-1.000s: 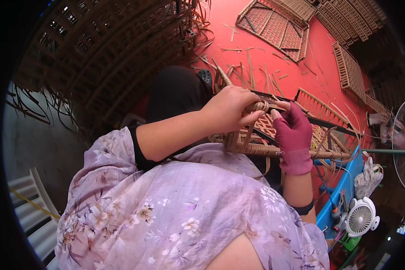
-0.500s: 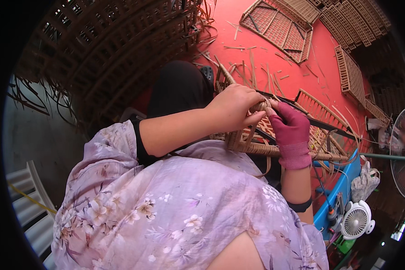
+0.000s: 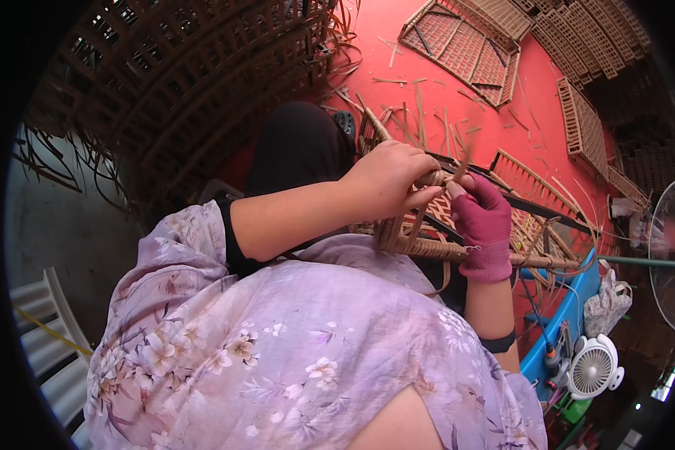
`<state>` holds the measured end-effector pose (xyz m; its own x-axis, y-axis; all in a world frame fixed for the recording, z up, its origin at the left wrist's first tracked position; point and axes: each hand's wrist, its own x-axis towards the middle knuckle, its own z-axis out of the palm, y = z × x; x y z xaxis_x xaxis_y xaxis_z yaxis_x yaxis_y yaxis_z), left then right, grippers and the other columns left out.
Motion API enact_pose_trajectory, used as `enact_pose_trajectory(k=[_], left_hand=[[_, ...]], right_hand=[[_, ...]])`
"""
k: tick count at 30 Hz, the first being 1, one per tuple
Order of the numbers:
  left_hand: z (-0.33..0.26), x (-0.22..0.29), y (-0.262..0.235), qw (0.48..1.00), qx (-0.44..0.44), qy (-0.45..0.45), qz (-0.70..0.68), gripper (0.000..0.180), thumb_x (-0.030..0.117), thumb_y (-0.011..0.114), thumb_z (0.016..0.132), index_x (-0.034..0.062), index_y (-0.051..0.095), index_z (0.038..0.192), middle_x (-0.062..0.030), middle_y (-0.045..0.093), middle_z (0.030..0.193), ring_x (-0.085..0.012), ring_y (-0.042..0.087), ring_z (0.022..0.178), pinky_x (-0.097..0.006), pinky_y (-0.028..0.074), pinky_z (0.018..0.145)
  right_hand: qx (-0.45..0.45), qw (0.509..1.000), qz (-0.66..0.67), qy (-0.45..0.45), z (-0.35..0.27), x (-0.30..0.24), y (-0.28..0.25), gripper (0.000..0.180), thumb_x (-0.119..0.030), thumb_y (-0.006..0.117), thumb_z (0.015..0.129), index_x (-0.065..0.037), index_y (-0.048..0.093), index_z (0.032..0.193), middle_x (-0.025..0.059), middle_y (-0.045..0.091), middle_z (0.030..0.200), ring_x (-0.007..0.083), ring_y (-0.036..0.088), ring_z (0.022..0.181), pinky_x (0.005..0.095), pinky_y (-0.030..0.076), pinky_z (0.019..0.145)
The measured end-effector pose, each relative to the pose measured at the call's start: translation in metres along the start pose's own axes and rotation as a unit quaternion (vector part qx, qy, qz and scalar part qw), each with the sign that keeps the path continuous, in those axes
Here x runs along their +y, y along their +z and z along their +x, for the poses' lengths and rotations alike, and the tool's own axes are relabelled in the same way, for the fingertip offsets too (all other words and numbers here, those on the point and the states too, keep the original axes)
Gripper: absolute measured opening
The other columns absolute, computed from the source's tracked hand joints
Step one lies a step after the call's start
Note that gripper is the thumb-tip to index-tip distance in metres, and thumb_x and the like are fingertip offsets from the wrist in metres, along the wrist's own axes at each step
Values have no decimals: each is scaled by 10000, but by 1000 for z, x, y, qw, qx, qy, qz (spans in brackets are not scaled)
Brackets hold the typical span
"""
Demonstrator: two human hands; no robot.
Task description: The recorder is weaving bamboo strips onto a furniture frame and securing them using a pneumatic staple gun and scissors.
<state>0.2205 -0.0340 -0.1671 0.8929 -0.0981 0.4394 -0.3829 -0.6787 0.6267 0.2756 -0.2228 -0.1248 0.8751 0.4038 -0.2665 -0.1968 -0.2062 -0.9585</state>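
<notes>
Across my lap lies a woven rattan frame [image 3: 457, 250] with an open lattice and wrapped edges. My left hand [image 3: 392, 178], bare, is closed around the wrapped corner of this frame, thumb below and fingers on top. Just to its right, my right hand [image 3: 484, 221], in a maroon fingerless glove, pinches a thin rattan strip [image 3: 463, 163] at the same corner. The strip's free end sticks up, blurred by motion. Both hands' fingertips are close together, and the wrapping between them is partly hidden.
Stacked woven panels [image 3: 180, 82] rise at the left. Another lattice frame [image 3: 465, 45] lies on the red floor [image 3: 382, 64] among loose strips. At the right are a blue bench [image 3: 570, 315], a small white fan [image 3: 594, 369] and a large fan [image 3: 671, 255].
My right hand has shifted slightly, and a strip end now stands up from its fingertips. My left hand stays on the frame's corner.
</notes>
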Motion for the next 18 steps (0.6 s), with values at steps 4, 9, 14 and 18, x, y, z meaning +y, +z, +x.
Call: enact_pose_trajectory(k=[4,9,14,18], left_hand=[[-3,6,-2,999,29,-27,-38,322,274,775,805,49,643,994,-121,646,992,-324,632,973,-430,480,866],[-14,19,-12,993,119,-13,2,288,231,836,744,62,657,894,-116,574,1262,-358,525,1233,-484,422,1020],[-25,32,-11,996,61,1,61,217,264,804,788,67,714,780,-129,479,1458,-402,363,1417,-589,288,1132],[-27,36,0,997,33,-41,52,188,261,748,850,76,768,872,-119,430,1520,-408,264,1470,-606,186,1165]], right_hand=[[-76,992,89,51,-5,4,-15,150,-168,653,975,-33,685,1033,42,654,724,88,592,580,205,434,497],[-123,984,125,10,-18,22,-27,206,-193,605,1006,-21,691,1079,102,687,766,154,648,619,247,519,549],[-152,986,57,-26,-26,32,-35,255,-155,559,1022,2,675,1186,135,707,920,208,699,771,311,582,671],[-154,985,51,-64,-31,34,-35,232,-112,568,1011,-4,684,1180,124,711,957,195,697,808,307,579,703]])
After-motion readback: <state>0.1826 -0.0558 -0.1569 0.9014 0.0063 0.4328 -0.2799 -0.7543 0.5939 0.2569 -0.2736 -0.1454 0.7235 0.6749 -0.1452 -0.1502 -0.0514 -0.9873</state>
